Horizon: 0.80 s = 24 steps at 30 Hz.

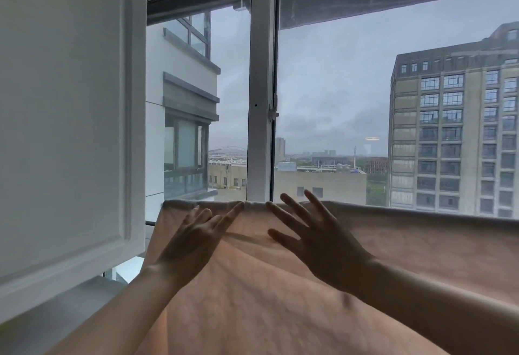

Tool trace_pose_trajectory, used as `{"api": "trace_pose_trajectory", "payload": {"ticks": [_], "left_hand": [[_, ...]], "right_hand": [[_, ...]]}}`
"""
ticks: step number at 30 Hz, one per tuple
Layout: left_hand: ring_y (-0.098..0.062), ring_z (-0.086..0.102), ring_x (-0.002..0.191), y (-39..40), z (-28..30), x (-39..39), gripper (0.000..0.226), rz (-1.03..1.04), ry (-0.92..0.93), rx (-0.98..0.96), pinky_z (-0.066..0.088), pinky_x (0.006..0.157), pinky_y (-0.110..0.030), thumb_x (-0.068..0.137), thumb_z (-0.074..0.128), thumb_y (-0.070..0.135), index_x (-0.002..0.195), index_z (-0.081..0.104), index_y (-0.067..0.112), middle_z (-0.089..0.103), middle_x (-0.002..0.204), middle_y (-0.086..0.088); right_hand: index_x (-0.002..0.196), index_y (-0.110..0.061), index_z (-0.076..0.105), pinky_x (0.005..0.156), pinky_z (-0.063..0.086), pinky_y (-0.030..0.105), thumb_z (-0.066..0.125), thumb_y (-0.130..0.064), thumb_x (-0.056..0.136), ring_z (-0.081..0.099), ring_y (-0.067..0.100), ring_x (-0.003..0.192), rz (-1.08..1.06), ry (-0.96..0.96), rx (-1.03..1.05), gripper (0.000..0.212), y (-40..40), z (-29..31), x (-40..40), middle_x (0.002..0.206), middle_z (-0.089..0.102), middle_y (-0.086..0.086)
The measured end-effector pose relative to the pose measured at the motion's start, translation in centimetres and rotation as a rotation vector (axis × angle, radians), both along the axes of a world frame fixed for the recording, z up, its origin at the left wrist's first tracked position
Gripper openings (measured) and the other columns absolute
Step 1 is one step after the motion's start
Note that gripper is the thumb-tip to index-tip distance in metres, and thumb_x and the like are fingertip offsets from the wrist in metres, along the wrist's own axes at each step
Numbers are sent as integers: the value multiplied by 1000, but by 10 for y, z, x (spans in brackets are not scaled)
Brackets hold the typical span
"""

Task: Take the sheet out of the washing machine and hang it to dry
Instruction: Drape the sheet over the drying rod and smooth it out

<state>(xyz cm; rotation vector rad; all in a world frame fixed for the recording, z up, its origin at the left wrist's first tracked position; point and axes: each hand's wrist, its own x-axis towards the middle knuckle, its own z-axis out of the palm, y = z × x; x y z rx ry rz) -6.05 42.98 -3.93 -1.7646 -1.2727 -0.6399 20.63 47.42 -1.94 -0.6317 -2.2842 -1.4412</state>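
Grey daylight comes through a big window [337,88] whose white frame [261,88] splits the glass down the middle, with a latch [273,111] on it at mid-height. Outside stand a tall block [455,130] on the right, a white building [182,102] close on the left, and low roofs under an overcast sky. On the near left a white panelled door [64,116] fills the view, tilted out from the wall.

Across the lower part of the window hangs the sheet [280,284], pale peach, draped over something level that I cannot see; its folded top edge runs from just right of the door out past the right border, and the cloth falls toward the person in soft creases.

Both bare forearms reach up from below. The left hand [193,239] lies flat on the sheet just under the top edge, fingers straight and close together, the forefinger tip touching the fold. The right hand [314,236] is beside it, fingers spread wide and straight, palm toward the cloth; some fingertips rise above the fold against the glass. Whether its palm touches the sheet I cannot tell. Neither hand grasps anything.
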Motion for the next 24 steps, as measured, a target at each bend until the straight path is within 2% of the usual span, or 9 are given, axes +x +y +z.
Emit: {"api": "trace_pose_trajectory", "payload": {"ticks": [2, 5, 8, 11, 15, 17, 20, 22, 24], "left_hand": [[-19, 57, 73, 0, -4, -2, 97, 22, 18, 7, 56, 85, -44, 55, 74, -17, 144, 42, 7, 64, 83, 2], [-20, 56, 72, -2, -9, -6, 97, 30, -3, 24, 55, 73, -35, 52, 74, -18, 142, 44, 5, 63, 80, -1], [-23, 61, 75, 0, -14, -10, 88, 33, -19, 39, 57, 71, -40, 49, 79, -17, 131, 58, 5, 66, 84, -4], [-26, 66, 78, 1, -20, -12, 75, 33, -25, 47, 59, 73, -46, 44, 88, -11, 115, 69, 6, 69, 87, -7], [-24, 67, 78, 3, -22, -14, 65, -6, -39, 36, 59, 77, -44, 49, 91, -1, 110, 72, 9, 69, 86, -6], [-23, 69, 77, 4, -21, -16, 59, -17, -59, 41, 58, 77, -44, 48, 93, 5, 103, 75, 11, 70, 84, -6], [-24, 72, 75, 2, -16, -20, 48, -5, -100, 54, 56, 78, -46, 46, 95, 15, 91, 78, 15, 73, 82, -5], [-24, 72, 73, -1, -11, -22, 42, -10, -134, 45, 57, 76, -45, 47, 95, 16, 86, 78, 17, 73, 80, -3], [-21, 70, 72, -3, -8, -23, 38, -28, -153, 52, 58, 75, -44, 51, 94, 15, 84, 78, 18, 72, 78, -1]], "right_hand": [[135, -29, 50, 112, 17, 61, 65, -23, 81, 25, 36, 142, 18, 8, 13, 56, 1, -1, 0, 154, 25, 17], [133, -27, 54, 108, 32, 57, 55, -17, 81, 39, 35, 135, 46, 41, 30, 53, 2, 2, -5, 147, 39, 18], [132, -25, 55, 103, 38, 57, 67, -17, 75, 47, 36, 128, 64, 60, 22, 59, 7, 3, -14, 142, 45, 20], [137, -23, 50, 100, 40, 57, 71, -22, 74, 50, 38, 125, 59, 87, -19, 66, 8, 1, -27, 140, 47, 23], [140, -19, 45, 98, 42, 58, 65, -44, 81, 50, 38, 123, 49, 109, -98, 67, 9, 1, -53, 139, 47, 22], [140, -16, 45, 97, 43, 58, 58, -58, 82, 51, 38, 123, 38, 123, -129, 73, 10, 1, -68, 140, 48, 19], [139, -18, 45, 94, 45, 58, 49, -70, 81, 52, 40, 118, 4, 94, -151, 79, 12, 0, -88, 139, 47, 18], [135, -23, 50, 86, 49, 58, 57, -65, 79, 57, 40, 108, -21, 65, -149, 71, 13, 2, -97, 136, 49, 19], [129, -25, 56, 75, 52, 54, 72, -48, 75, 62, 39, 94, -46, 50, -137, 61, 16, 7, -104, 130, 54, 20]]}}
